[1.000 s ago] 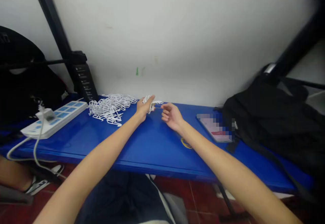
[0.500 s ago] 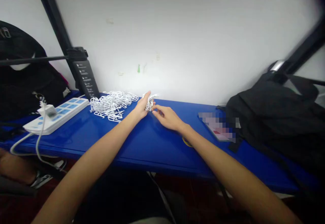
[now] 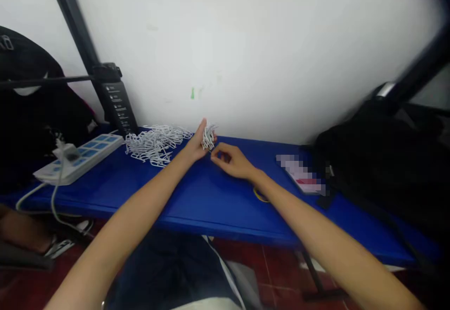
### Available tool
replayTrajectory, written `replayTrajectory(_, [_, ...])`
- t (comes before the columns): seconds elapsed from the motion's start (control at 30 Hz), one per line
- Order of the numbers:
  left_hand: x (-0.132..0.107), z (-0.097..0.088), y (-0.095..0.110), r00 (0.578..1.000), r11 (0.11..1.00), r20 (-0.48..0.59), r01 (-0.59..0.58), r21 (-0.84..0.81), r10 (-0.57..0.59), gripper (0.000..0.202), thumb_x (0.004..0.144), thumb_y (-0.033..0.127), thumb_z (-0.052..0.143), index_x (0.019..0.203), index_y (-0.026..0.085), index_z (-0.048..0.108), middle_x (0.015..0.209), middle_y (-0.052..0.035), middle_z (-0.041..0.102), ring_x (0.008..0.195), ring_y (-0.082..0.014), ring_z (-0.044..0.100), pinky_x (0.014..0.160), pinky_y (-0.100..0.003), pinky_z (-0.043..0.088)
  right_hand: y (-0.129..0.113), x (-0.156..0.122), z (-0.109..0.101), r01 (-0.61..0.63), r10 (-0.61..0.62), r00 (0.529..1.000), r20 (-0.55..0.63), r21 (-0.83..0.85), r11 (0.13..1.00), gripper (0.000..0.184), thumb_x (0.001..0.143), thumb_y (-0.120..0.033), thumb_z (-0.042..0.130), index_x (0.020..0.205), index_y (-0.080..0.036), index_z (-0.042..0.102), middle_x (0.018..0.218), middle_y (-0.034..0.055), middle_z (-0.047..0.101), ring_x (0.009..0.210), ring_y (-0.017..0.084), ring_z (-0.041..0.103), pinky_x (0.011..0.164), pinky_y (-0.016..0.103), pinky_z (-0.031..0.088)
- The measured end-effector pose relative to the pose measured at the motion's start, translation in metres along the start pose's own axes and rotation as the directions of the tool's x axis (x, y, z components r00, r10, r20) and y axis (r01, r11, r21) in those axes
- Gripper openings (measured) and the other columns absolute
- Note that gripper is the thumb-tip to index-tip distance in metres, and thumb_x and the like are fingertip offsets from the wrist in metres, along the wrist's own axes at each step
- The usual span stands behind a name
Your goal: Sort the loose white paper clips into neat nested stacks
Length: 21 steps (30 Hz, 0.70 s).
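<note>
A bunch of white bent-wire hooks (image 3: 208,136) lies in my left hand (image 3: 197,147), whose thumb points up beside it. My right hand (image 3: 235,162) is just to the right and a little lower, thumb and forefinger pinched together close to the bunch. Whatever may be between those fingertips is too small to make out. On the blue table (image 3: 197,197), left of my hands, a loose pile of similar white wire hooks (image 3: 151,143) is spread near the wall.
At the left are a white power strip (image 3: 80,157) with a plug and cable, a dark bottle (image 3: 121,108) and a black bag (image 3: 28,99). A phone (image 3: 302,174), a black backpack (image 3: 383,160) and a yellow band (image 3: 260,195) are on the right. Another person's foot (image 3: 63,244) shows below.
My left hand has tilted, its thumb more upright, so the bunch of hooks faces me more. My right hand has shifted slightly, its thumb and forefinger now closer together.
</note>
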<state>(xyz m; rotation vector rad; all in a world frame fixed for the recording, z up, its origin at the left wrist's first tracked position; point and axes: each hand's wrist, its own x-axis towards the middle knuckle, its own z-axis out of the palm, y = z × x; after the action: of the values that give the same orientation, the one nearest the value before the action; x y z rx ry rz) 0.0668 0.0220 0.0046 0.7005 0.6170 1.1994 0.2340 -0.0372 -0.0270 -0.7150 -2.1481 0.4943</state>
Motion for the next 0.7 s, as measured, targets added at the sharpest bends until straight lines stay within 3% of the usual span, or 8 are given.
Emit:
replayTrajectory(0.1, [-0.003,0.000,0.003,0.997,0.993,0.064,0.050,-0.105,-0.043,0.048,0.105,0.055,0.057,0.077,0.016,0.061,0.059,-0.0002,0.063,0.049,-0.0094,0.062,0.052,-0.020,0.054,0.004,0.000,-0.001,0.046,-0.039,0.997,0.073,-0.097,0.994,0.013,0.098,-0.030,0.062,0.107,-0.024,0.070,0.101,0.0029,0.072,0.073,0.016,0.058,0.073,0.031,0.048])
replayTrajectory(0.23, [-0.008,0.000,0.004,0.997,0.981,0.074,0.010,-0.193,0.005,0.041,0.101,0.052,0.065,0.080,0.016,0.064,0.060,0.0004,0.065,0.056,-0.0129,0.068,0.064,-0.028,0.063,0.005,-0.001,-0.004,0.048,-0.013,0.989,0.150,-0.233,0.971,0.022,0.101,-0.032,0.059,0.120,-0.026,0.070,0.135,0.0065,0.067,0.076,0.015,0.062,0.075,0.034,0.051])
replayTrajectory(0.3, [-0.010,0.000,0.006,0.998,0.979,0.070,0.019,-0.203,-0.005,0.038,0.100,0.051,0.066,0.082,0.017,0.066,0.059,0.0001,0.064,0.061,-0.0157,0.071,0.066,-0.030,0.063,0.004,-0.002,-0.009,0.058,-0.010,0.987,0.157,-0.306,0.950,0.028,0.102,-0.029,0.058,0.128,-0.027,0.068,0.145,0.0073,0.063,0.090,0.019,0.068,0.081,0.036,0.054])
replayTrajectory(0.43, [-0.014,0.002,0.008,0.993,0.978,0.107,0.070,-0.198,-0.050,0.039,0.103,0.049,0.061,0.081,0.017,0.065,0.057,0.0013,0.062,0.062,-0.0154,0.072,0.060,-0.025,0.058,0.002,0.000,-0.019,0.037,0.008,0.995,0.098,-0.445,0.895,0.036,0.100,-0.022,0.057,0.135,-0.027,0.065,0.147,0.0084,0.064,0.128,0.028,0.064,0.097,0.041,0.056])
replayTrajectory(0.57, [-0.015,0.006,0.003,0.980,0.972,0.194,0.085,-0.218,-0.042,0.037,0.104,0.047,0.060,0.084,0.016,0.067,0.059,0.0005,0.065,0.064,-0.0171,0.073,0.064,-0.027,0.058,-0.001,0.001,-0.019,-0.026,0.061,0.997,0.050,-0.524,0.851,0.037,0.100,-0.020,0.054,0.134,-0.024,0.067,0.152,0.0100,0.060,0.136,0.030,0.061,0.099,0.043,0.057])
replayTrajectory(0.7, [-0.012,0.008,0.000,0.978,0.964,0.207,0.030,-0.264,0.026,0.038,0.106,0.048,0.056,0.088,0.017,0.069,0.061,0.0011,0.067,0.061,-0.0154,0.071,0.064,-0.027,0.057,-0.003,0.000,-0.013,-0.041,0.086,0.993,0.077,-0.465,0.885,0.045,0.099,-0.025,0.056,0.144,-0.023,0.062,0.160,0.0126,0.052,0.131,0.030,0.063,0.098,0.044,0.060])
